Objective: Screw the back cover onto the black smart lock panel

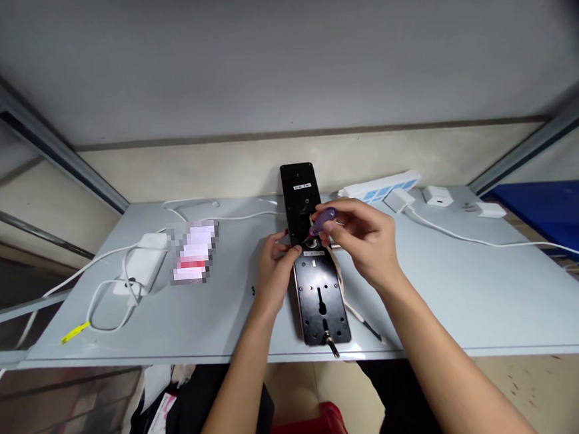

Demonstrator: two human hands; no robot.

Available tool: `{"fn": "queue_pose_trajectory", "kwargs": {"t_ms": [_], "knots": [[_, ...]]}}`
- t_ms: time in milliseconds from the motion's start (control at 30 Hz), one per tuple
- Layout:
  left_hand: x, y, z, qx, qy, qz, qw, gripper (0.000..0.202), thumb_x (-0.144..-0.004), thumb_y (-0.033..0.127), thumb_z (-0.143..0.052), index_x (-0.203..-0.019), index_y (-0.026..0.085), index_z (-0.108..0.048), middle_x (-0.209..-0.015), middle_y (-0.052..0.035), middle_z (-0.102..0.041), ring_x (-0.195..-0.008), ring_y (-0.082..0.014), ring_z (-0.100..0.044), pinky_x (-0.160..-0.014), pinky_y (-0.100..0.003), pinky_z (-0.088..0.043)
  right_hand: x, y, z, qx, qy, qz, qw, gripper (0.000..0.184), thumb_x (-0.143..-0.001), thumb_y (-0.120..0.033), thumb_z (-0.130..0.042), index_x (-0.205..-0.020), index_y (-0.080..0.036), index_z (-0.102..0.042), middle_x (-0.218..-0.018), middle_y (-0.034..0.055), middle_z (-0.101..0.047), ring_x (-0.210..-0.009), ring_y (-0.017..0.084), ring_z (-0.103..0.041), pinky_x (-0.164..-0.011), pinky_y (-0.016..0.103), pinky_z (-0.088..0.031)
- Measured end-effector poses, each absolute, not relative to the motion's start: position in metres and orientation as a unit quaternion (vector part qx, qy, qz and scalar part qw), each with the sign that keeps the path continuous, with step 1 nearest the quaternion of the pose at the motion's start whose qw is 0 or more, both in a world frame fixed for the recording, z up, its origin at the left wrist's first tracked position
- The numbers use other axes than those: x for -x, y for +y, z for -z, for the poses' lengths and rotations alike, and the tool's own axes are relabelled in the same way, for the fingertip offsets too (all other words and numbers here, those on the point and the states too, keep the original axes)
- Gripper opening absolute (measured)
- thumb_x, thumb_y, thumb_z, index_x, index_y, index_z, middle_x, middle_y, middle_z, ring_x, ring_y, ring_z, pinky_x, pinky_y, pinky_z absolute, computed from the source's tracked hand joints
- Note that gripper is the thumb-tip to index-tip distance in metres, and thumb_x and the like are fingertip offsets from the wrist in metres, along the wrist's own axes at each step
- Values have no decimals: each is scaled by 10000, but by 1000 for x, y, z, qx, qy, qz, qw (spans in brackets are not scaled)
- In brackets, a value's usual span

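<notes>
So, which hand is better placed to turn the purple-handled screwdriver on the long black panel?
Probably the right hand: it grips the purple-handled screwdriver above the long black panel, while the left hand touches the panel's edge.

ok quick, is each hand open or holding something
Left hand: at the black device's left edge, thumb on it; grip can't be told.
Right hand: closed, holding a purple-handled screwdriver.

purple-handled screwdriver [326,220] in the right fingers [339,232], left fingers [287,260] against a black panel [318,275] on a grey table [441,299]
</notes>
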State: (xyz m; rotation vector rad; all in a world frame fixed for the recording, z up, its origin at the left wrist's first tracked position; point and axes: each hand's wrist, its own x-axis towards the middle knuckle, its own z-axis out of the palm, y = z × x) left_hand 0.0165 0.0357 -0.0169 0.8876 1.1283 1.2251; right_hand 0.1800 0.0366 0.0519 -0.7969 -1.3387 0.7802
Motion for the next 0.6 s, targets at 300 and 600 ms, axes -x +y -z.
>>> {"fn": "queue_pose_trajectory", "kwargs": {"t_ms": [300,600], "knots": [[-17,37,21,-396,498,-524,567,497,-810,330,-861,-1278,216,-738,-921,-8,-725,-825,-174,-696,-731,-258,-512,-178,35,-55,367,-587,-331,641,143,-888,-283,-892,-1030,-277,-878,-970,31,-833,-617,129,-685,-577,289,-615],[-16,36,20,-419,500,-524,547,489,-835,326,-854,-1298,216,-737,-915,-4,-743,-766,-160,-681,-700,-255,-502,-178,35,-56,366,-590,-331,639,135,-897,-313,-905,-1029,-294,-882,-930,18,-814,-625,130,-686,-590,288,-632]]}}
